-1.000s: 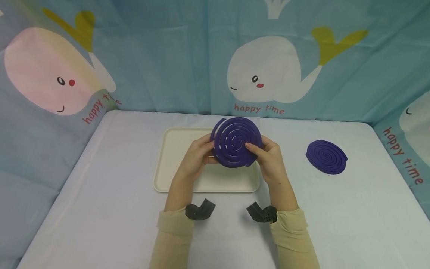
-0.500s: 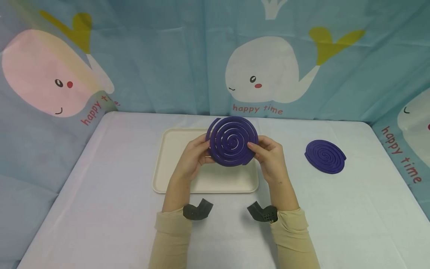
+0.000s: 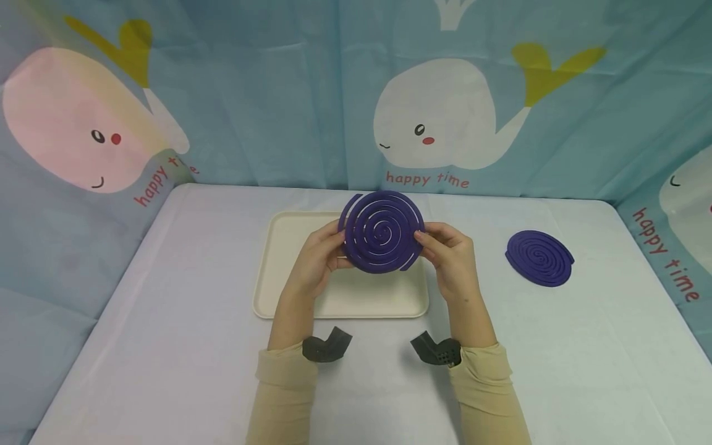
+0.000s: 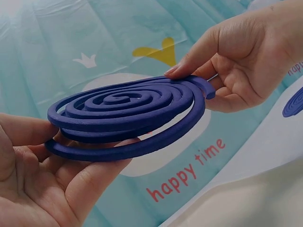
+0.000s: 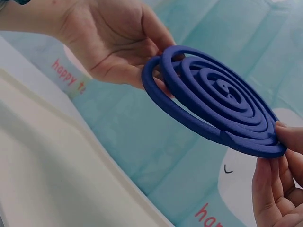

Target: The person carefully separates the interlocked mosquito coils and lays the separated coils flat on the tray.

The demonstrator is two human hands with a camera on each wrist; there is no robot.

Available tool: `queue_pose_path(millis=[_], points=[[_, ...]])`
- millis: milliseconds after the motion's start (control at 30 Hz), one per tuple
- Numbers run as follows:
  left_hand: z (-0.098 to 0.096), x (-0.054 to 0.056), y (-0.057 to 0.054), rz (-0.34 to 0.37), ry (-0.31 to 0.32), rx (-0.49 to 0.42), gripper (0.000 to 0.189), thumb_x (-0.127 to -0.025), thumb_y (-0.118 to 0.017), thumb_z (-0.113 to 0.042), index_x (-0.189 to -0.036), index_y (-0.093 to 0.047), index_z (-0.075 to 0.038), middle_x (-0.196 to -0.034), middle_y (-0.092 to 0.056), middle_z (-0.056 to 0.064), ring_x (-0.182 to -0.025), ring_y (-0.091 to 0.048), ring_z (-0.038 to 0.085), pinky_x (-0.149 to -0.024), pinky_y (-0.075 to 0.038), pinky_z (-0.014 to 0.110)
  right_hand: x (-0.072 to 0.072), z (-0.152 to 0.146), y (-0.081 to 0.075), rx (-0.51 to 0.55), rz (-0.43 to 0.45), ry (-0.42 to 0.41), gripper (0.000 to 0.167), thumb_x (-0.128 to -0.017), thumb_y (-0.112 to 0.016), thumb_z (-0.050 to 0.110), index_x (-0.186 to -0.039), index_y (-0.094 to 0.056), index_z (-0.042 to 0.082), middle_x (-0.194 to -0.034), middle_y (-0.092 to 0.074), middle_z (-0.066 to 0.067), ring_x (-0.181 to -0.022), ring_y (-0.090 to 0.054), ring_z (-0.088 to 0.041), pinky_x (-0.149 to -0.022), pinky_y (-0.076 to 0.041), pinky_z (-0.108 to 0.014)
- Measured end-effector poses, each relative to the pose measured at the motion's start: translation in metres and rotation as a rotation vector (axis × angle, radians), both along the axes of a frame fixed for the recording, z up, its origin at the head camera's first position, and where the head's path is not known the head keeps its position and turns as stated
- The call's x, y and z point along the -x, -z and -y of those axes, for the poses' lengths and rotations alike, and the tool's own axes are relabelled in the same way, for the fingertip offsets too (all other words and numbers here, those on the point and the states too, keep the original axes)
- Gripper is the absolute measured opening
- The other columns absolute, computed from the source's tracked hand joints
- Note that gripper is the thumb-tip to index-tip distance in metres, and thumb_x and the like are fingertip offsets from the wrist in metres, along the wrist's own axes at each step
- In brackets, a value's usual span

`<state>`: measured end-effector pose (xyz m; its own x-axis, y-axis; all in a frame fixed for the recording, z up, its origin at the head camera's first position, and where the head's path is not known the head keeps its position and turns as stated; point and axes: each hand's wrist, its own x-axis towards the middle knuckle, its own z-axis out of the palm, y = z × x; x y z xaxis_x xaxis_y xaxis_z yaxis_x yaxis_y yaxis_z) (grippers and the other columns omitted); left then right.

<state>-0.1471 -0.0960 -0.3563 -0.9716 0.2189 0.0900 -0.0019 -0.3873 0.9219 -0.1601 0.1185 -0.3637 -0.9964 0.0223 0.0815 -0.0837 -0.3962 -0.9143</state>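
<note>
A purple-blue mosquito coil [image 3: 382,232] is held up over the cream tray, its flat spiral facing the head camera. My left hand [image 3: 314,262] grips its left edge, thumb in front and fingers behind. At the right edge, my right hand [image 3: 454,259] pinches it between thumb and fingers. Seen from the left wrist, the coil [image 4: 118,113] has its outer turn sagging below the inner turns, with a gap between them. The right wrist view shows the same loosened outer turn of the coil [image 5: 208,104] near the left fingers. Fingers behind the coil are partly hidden.
A second mosquito coil [image 3: 539,258] lies flat on the white table [image 3: 601,346] at the right. The cream rectangular tray [image 3: 369,303] sits beneath the hands. Behind the table hangs a blue curtain [image 3: 267,111] with whale prints. Black wrist mounts [image 3: 327,346] jut inward from both wrists.
The coil and left hand have shifted slightly left, while the right hand has moved slightly right. My right thumb has slid from near the spiral's centre out to its edge.
</note>
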Motion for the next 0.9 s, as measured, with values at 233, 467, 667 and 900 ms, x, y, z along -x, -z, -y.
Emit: queue_pose_path(millis=[233, 467, 667, 900], points=[[0.0003, 0.0002, 0.0001, -0.003, 0.002, -0.004, 0.036, -0.097, -0.033, 0.0, -0.123, -0.042, 0.022, -0.084, -0.068, -0.002, -0.071, -0.067, 0.01, -0.063, -0.057, 0.026, -0.0007, 0.0002, -0.0019, 0.001, 0.015, -0.009, 0.024, -0.083, -0.061, -0.012, -0.078, -0.068, 0.011, -0.074, -0.064, -0.002, -0.066, -0.061, -0.012, -0.063, -0.055, -0.022], [0.002, 0.0005, 0.002, -0.024, -0.003, -0.038, 0.031, -0.095, -0.034, 0.001, -0.115, -0.056, 0.011, -0.081, -0.067, 0.0, -0.066, -0.065, 0.01, -0.059, -0.056, 0.026, -0.0001, -0.0015, 0.0, -0.023, 0.051, -0.196, 0.025, -0.085, -0.053, -0.013, -0.084, -0.064, 0.009, -0.078, -0.064, -0.001, -0.07, -0.063, -0.011, -0.066, -0.054, -0.023], [0.0025, 0.0001, 0.0021, -0.036, 0.011, -0.068, 0.031, -0.095, -0.034, 0.001, -0.11, -0.061, 0.001, -0.08, -0.067, 0.001, -0.065, -0.065, 0.011, -0.058, -0.056, 0.026, 0.0, -0.003, 0.002, -0.045, 0.057, -0.279, 0.026, -0.085, -0.051, -0.012, -0.088, -0.065, 0.009, -0.081, -0.068, -0.001, -0.072, -0.066, -0.011, -0.068, -0.055, -0.024], [0.0026, 0.0004, 0.0028, -0.031, 0.03, -0.076, 0.032, -0.096, -0.033, 0.001, -0.108, -0.062, -0.003, -0.079, -0.065, 0.001, -0.065, -0.063, 0.01, -0.058, -0.056, 0.026, -0.0001, -0.0059, 0.0047, 0.093, 0.015, -0.37, 0.038, -0.087, -0.041, -0.015, -0.094, -0.07, 0.009, -0.082, -0.07, -0.001, -0.07, -0.066, -0.011, -0.067, -0.054, -0.023]])
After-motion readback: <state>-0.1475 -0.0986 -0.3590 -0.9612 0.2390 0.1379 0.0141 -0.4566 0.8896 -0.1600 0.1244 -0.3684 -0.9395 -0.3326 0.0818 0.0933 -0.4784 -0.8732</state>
